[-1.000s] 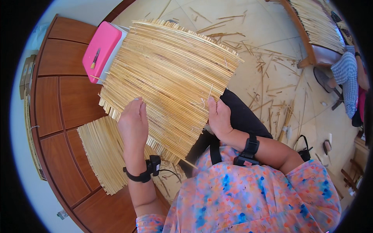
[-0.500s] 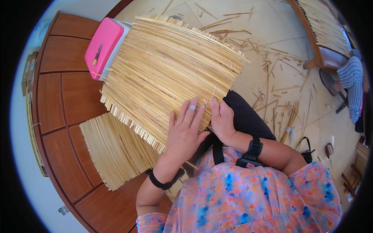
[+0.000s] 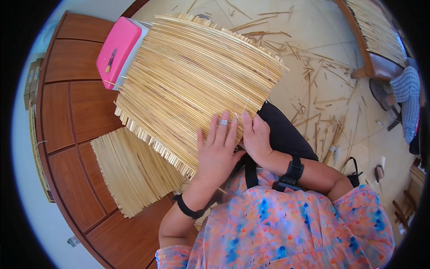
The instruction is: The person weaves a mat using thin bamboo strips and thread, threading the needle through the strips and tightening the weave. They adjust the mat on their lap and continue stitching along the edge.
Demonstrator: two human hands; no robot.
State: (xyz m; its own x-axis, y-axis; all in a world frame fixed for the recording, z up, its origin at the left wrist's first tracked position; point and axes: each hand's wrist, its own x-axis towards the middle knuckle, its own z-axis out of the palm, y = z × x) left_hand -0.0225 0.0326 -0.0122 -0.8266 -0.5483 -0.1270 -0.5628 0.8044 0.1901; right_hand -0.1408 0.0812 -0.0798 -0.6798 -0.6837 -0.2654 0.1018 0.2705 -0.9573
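Observation:
A large mat of straw-coloured reed stalks [image 3: 197, 76], laid side by side, spreads over my lap and reaches away toward the far left. Flat on its near part rests my left hand [image 3: 216, 150], fingers spread and a ring on one of them. My right hand [image 3: 257, 140] is closed at the mat's near right edge, thumb on top; its other fingers are partly hidden. Short pale thread ends [image 3: 237, 116] stick up from the stalks between the two hands.
A second, smaller reed mat [image 3: 134, 172] lies on the reddish-brown wooden panelled surface [image 3: 67, 179] at left. Beyond it, a brush [image 3: 110, 62] rests on a pink lid [image 3: 120, 40]. Loose stalks [image 3: 309, 80] litter the tiled floor. At far right, a person's checked trouser leg [image 3: 405, 103] shows.
My left hand has shifted slightly to the right and away from me, still flat on the mat. The right hand stays at the edge.

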